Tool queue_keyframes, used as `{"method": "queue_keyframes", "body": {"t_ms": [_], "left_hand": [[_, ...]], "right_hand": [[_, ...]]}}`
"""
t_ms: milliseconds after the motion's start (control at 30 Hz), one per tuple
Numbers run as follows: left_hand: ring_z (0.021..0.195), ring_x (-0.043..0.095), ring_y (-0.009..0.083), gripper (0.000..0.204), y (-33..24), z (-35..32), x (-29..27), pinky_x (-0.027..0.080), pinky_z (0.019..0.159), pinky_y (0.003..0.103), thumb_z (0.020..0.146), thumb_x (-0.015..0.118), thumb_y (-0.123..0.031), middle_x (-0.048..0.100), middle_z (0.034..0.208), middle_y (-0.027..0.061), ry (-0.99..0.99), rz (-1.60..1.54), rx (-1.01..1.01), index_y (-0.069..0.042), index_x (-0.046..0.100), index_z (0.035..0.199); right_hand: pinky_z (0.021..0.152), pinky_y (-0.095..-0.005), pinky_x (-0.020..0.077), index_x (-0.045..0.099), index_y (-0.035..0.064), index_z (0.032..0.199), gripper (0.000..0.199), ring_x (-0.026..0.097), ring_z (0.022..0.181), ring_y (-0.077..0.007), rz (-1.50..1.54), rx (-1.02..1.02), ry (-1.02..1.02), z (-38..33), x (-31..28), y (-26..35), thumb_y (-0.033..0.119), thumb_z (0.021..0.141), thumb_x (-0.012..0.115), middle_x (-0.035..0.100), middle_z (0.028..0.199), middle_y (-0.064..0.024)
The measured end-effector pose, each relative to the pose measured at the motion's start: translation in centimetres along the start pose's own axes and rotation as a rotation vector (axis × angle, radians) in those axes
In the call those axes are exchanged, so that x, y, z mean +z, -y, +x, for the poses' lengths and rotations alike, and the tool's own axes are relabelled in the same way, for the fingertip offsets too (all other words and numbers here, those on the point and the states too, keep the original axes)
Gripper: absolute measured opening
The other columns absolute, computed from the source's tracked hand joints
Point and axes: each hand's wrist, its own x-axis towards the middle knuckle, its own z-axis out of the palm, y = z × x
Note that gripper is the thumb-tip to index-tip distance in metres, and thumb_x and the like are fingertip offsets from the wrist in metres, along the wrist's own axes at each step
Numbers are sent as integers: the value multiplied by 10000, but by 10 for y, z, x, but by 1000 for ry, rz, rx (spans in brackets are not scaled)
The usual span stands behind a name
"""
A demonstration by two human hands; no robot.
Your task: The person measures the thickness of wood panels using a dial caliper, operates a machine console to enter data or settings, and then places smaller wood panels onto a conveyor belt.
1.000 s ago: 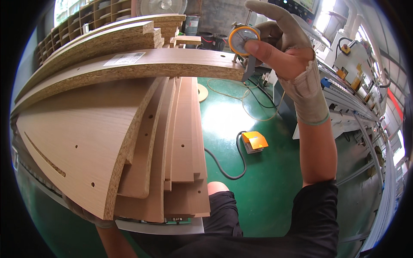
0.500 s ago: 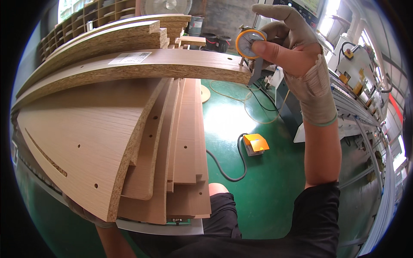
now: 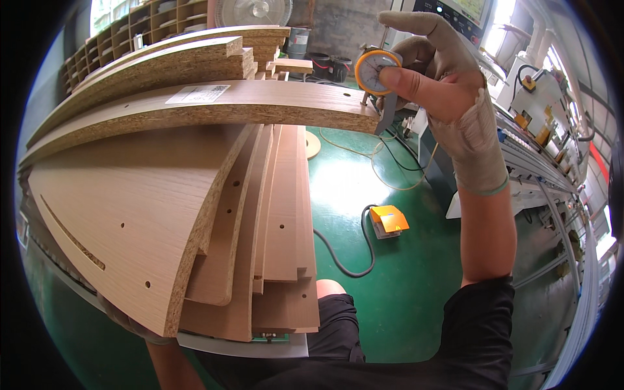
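Right fingers pinch a gauge at the board edge, above green floor; left hand, can't tell.

Dial gauge, 1 o'clock: yellow-orange rim, pale grey face. Boards, 9 o'clock: pale tan, fine wood grain, speckled brown edges. Foot pedal, 4 o'clock: bright orange cover; floor around it green, sleeve black.
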Motion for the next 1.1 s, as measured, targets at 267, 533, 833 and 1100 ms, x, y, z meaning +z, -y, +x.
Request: {"method": "queue_keyframes", "body": {"t_ms": [267,533,833,1100], "left_hand": [[1429,420,338,759,-3,2,-11,430,1143,527,1024,591,-368,302,1598,150,232,-18,-79,-69,190,1595],[1443,362,421,1058,-11,19,-19,275,1183,597,838,503,-828,347,1570,183,320,126,125,-48,345,1535],[924,627,366,781,-32,146,-84,495,873,518,1004,357,-705,636,1013,181,269,-268,297,11,563,1237],[1165,627,293,307,-47,270,40,457,1062,389,912,624,-94,677,1197,164,728,-355,103,20,652,1196]], "right_hand": [[694,-308,588,378,22,1548,788,691,820,-182,567,162,20,-47,-17,-31,25,855,753,692,988,-136],[833,-253,490,276,55,1617,905,613,905,-103,601,219,145,-92,37,-29,34,862,775,683,1007,-69],[774,-291,524,203,117,1647,998,634,882,-158,585,278,307,-70,46,-26,61,818,755,676,1021,-128],[785,-283,495,266,91,1628,945,614,868,-146,545,326,340,-74,24,-17,14,812,736,658,941,-95]]}}
